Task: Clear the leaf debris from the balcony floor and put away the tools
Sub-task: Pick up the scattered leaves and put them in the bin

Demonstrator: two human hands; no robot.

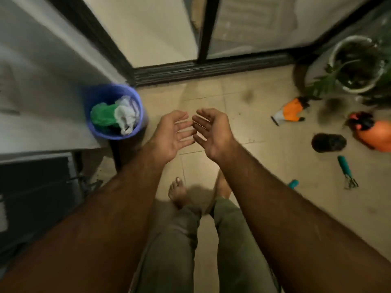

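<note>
**Fingers:** the fingers (pixel 186 132) of both hands are spread and relaxed, clamped on nothing. Palms face up. The tips of the left hand (pixel 169 136) nearly meet those of the right hand (pixel 213 134); whether they touch or sit just apart I can't tell. Both hands are held out at frame centre, above the floor (pixel 264 166). My read is empty hands between pickups, or dusting off.

**9 o'clock of the hands, near:** a bucket (pixel 115 111) stands against the wall. Green and white bags (pixel 112 116) are stuffed inside. It is probably parked there as the dump point, within an arm's swing.

**1 to 2 o'clock:** the debris (pixel 326 112) shows as a dark smeared patch on the tiles near the planter (pixel 357 62). There is a smaller smudge closer in, with specks between. Motion blur means I can't confirm that these are leaves.

**Tools, all loose on the floor, well apart from the hands:**
- A glove (pixel 291 111), orange, lies flat at 2 o'clock.
- A dark pot (pixel 329 142) sits at 3 o'clock.
- A rake (pixel 347 172) with a teal handle lies at 4 o'clock.
- A second teal handle (pixel 293 183) at 5 o'clock is half hidden by the right forearm.
- An orange item (pixel 374 135) at the 3 o'clock edge is too blurred to name.

**Judgement:** the tools are scattered where they were used and not yet put away. Clearing looks only partly done.
</note>
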